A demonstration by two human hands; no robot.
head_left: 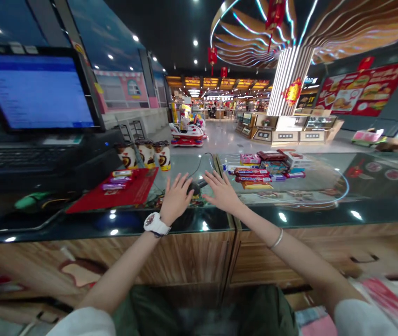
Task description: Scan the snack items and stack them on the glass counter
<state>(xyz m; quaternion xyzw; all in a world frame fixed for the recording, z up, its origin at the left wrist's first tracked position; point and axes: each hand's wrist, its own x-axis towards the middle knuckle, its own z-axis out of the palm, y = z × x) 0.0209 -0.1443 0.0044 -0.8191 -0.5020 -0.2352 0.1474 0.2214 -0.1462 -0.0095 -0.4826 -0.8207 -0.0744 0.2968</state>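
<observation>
Both of my hands reach forward over the glass counter, palms down. My left hand has its fingers spread and wears a white watch at the wrist. Just right of its fingers lies a black computer mouse, partly hidden. My right hand is likewise spread, its fingertips near the mouse; a thin bangle circles the forearm. Neither hand holds anything. Beside my right hand are Mentos rolls and other packaged sweets. Whether my palms touch the glass I cannot tell.
A monitor and a keyboard stand on the left. Several printed cups line the counter behind a red sheet with small candy packs. Wooden drawers lie below the counter edge.
</observation>
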